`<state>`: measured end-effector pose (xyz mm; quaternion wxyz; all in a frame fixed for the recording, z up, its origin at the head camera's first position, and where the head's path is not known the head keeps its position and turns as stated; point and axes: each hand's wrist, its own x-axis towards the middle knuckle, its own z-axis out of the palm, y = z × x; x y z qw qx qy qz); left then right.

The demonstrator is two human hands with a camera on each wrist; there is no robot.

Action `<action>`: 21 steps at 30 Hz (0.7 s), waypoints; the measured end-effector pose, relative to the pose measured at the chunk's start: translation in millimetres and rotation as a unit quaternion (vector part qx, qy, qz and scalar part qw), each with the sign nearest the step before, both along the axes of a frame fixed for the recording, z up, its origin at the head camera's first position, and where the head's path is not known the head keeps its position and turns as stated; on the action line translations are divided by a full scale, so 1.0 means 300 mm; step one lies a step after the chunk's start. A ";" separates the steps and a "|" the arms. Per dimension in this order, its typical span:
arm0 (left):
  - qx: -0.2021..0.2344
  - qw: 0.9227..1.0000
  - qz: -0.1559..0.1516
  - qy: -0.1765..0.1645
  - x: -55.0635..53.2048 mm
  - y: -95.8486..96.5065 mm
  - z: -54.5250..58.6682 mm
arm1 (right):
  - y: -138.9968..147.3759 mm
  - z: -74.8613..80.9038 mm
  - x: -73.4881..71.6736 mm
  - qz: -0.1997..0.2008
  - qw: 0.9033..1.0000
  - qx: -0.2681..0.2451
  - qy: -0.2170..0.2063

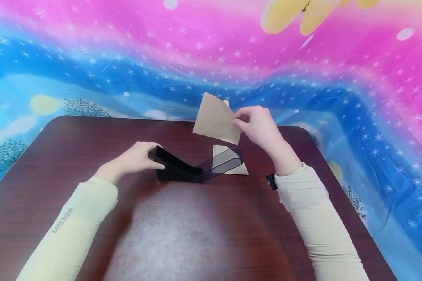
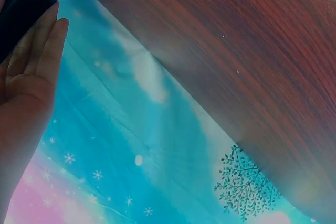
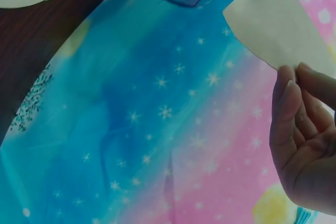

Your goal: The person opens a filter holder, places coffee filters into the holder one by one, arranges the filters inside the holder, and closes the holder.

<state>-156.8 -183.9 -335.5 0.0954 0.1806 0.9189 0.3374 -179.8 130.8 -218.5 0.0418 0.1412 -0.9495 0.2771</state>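
Note:
In the head view my left hand (image 1: 138, 157) grips the back end of a black holder (image 1: 177, 168) with a swung-out, see-through smoky cover (image 1: 225, 160). The thumb lies on the near side; the left wrist view shows extended fingers along the dark holder (image 2: 37, 11). My right hand (image 1: 260, 127) pinches a tan, fan-shaped paper coffee filter (image 1: 216, 119) by its right edge, between thumb and fingertips. The filter hangs in the air beyond the holder. More tan filter paper (image 1: 240, 169) lies on the table, partly seen through the cover.
The dark wood-grain table (image 1: 183, 230) has rounded far corners. A pink and blue snowflake-print cloth (image 1: 154, 50) hangs behind it and along its sides. A black strap piece (image 1: 272, 182) shows at the right sleeve cuff.

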 end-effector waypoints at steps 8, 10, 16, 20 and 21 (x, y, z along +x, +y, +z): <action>0.003 1.000 0.001 -0.002 0.001 0.000 -0.001 | -0.072 -0.031 0.010 0.035 0.999 0.031 -0.020; 0.004 1.000 0.001 -0.003 0.002 0.000 -0.001 | -0.084 -0.045 0.010 0.045 0.998 0.039 -0.026; 0.007 1.000 0.001 -0.002 0.001 0.001 -0.005 | -0.113 -0.084 0.012 0.059 0.996 0.055 -0.035; 0.008 1.000 0.002 -0.004 0.000 0.001 -0.007 | -0.130 -0.099 0.013 0.067 0.995 0.069 -0.030; 0.008 1.000 0.004 -0.004 0.000 0.001 -0.007 | -0.134 -0.102 0.013 0.069 0.995 0.073 -0.028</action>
